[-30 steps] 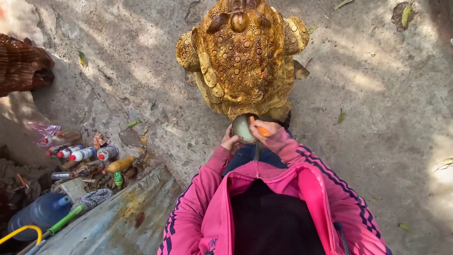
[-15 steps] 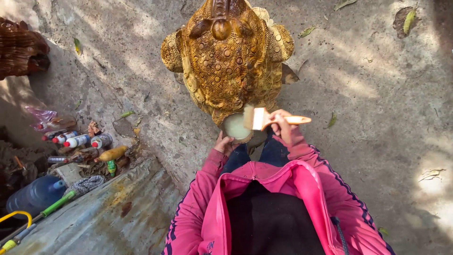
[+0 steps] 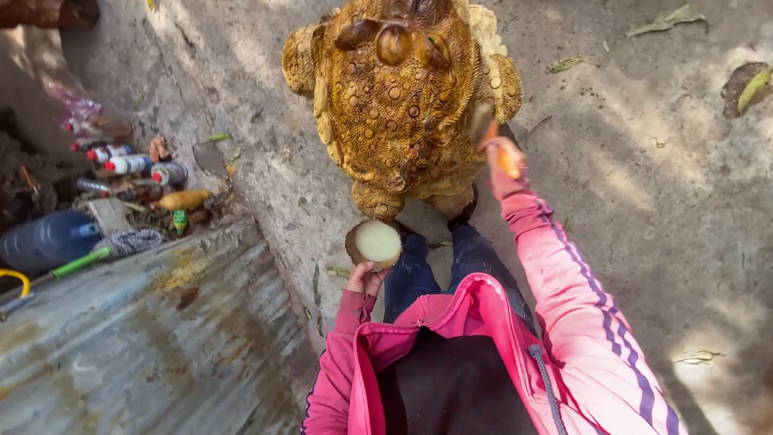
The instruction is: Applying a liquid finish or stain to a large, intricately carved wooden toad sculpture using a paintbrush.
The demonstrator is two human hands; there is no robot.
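A large golden-brown toad statue (image 3: pixel 398 97) with a warty back sits on the concrete ground in front of me. My left hand (image 3: pixel 364 279) holds up a small round cup (image 3: pixel 374 242) of pale yellowish paint, just below the statue's near edge. My right hand (image 3: pixel 503 153) is stretched out in a pink sleeve and grips an orange-handled paintbrush (image 3: pixel 487 129), its bristles against the statue's right flank. The brush head is blurred.
At the left lie several small bottles (image 3: pixel 129 163), a large blue water jug (image 3: pixel 48 239), a green-handled tool (image 3: pixel 80 262) and a rusty corrugated metal sheet (image 3: pixel 153 338). Dry leaves (image 3: pixel 668 18) dot the concrete on the right.
My right hand has lifted the brush from the cup and moved it up and right onto the statue's side. The view has shifted closer to the statue.
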